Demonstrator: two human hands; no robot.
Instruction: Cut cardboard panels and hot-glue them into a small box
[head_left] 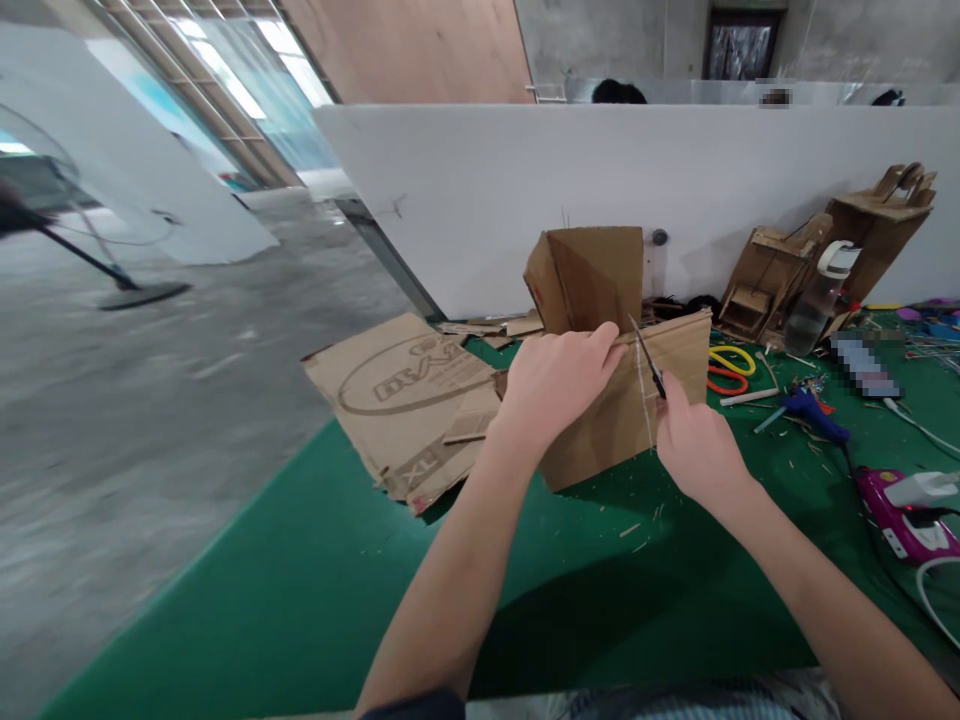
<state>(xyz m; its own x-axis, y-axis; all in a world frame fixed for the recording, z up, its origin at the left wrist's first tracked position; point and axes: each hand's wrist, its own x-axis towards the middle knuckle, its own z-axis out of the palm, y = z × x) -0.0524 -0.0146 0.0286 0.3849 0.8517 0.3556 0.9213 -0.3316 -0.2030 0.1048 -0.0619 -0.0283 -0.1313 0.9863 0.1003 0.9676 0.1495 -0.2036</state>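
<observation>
My left hand (566, 375) is closed over the upper edge of a brown cardboard piece (600, 425), holding it upright on the table. In my right hand (697, 435) is a thin knife (648, 358) with a dark handle. Its blade lies against the cardboard near the top, beside a pale line running down the face. A folded, standing cardboard section (596, 275) rises behind my left hand. To the left, a flattened cardboard sheet (420, 400) with printed lettering lies on the table.
On the green table (300, 600) are yellow and orange loop handles (729, 368), a blue glue gun (817, 415), a phone (864, 366), a magenta power strip (904, 515) and a bottle (819, 300). Cardboard constructions (780, 270) lean against the white partition (465, 190). Scraps lie about.
</observation>
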